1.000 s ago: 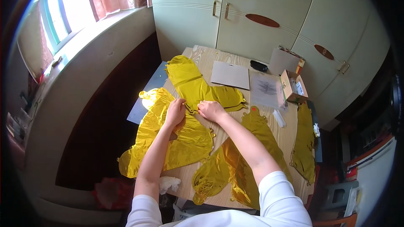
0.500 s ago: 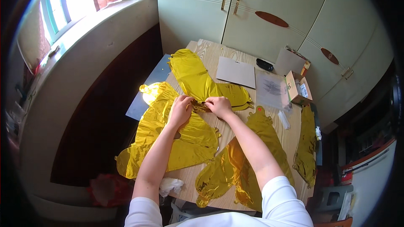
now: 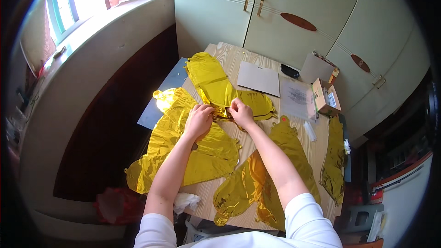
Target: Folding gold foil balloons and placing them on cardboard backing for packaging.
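A flat gold foil balloon [image 3: 209,76] with a bent shape lies across the far middle of the table. My left hand [image 3: 199,120] is closed on its near edge, fingertips bunched at the crumpled foil. Just to the right, my right hand [image 3: 241,113] pinches the same edge between thumb and fingers. A dark crease shows between the two hands. Under my left hand and wrist spreads a second, wrinkled gold foil balloon [image 3: 170,131], bright with glare at its far corner. Below my right forearm lies another gold foil balloon [image 3: 239,190], partly hidden by the arm.
One more gold foil piece [image 3: 334,160] hangs along the table's right edge. Farther back are a grey board [image 3: 258,79], a black case [image 3: 289,70], a clear plastic sheet [image 3: 296,98] and a small cardboard box [image 3: 325,98]. A white tissue [image 3: 186,202] lies at the near edge.
My right hand has turned slightly and lifted its fingers at the foil edge. The far balloon's foil has shifted and folded a little near the hands. My left hand stays nearly in place.
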Demonstrator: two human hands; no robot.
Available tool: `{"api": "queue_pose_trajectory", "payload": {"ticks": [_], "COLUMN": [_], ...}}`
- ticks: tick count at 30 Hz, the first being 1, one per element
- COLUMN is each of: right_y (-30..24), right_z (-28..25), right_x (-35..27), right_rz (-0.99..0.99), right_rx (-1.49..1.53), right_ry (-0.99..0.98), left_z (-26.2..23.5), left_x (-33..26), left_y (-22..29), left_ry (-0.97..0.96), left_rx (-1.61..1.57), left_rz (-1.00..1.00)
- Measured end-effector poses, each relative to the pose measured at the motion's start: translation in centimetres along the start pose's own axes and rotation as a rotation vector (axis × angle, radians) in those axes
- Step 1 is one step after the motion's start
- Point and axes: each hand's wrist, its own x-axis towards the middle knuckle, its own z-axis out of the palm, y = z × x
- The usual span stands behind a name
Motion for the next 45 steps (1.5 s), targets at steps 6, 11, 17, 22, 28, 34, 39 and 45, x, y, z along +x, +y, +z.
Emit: {"api": "queue_pose_trajectory", "payload": {"ticks": [6,11,17,22,28,34,39,45], "right_y": [1.1,1.6,-0.5,-1.0,-1.5,0.3,-2.2,-3.7], "right_z": [0.4,1.1,1.6,2.5,1.3,-2.3,-9.4,-13.9], "right_x": [-0.4,-0.6,-0.2,0.4,1.1,5.3,9.2,11.7], "right_rz": [-0.185,-0.203,-0.249,-0.127,0.145,0.150,0.077,-0.036], "right_rx": [0.034,-0.044,-0.125,-0.028,0.260,0.394,0.164,0.091], "right_ry": [-0.006,0.022,0.052,0.034,0.089,0.274,0.366,0.444], "left_z": [0.4,0.3,0.0,0.6,0.0,0.0,-0.6,-0.3], "left_x": [0.0,0.0,-0.1,0.0,0.0,0.2,0.2,0.2], "left_y": [-0.3,0.3,0.2,-0.2,0.1,0.9,1.2,1.4], "left_ry": [0.001,0.000,-0.010,-0.108,-0.180,-0.254,-0.277,-0.257], "left_rx": [0.030,0.070,0.114,0.158,0.191,0.254,0.262,0.261], "left_rz": [0.013,-0.019,0.052,0.045,0.023,0.012,-0.008,0.004]}}
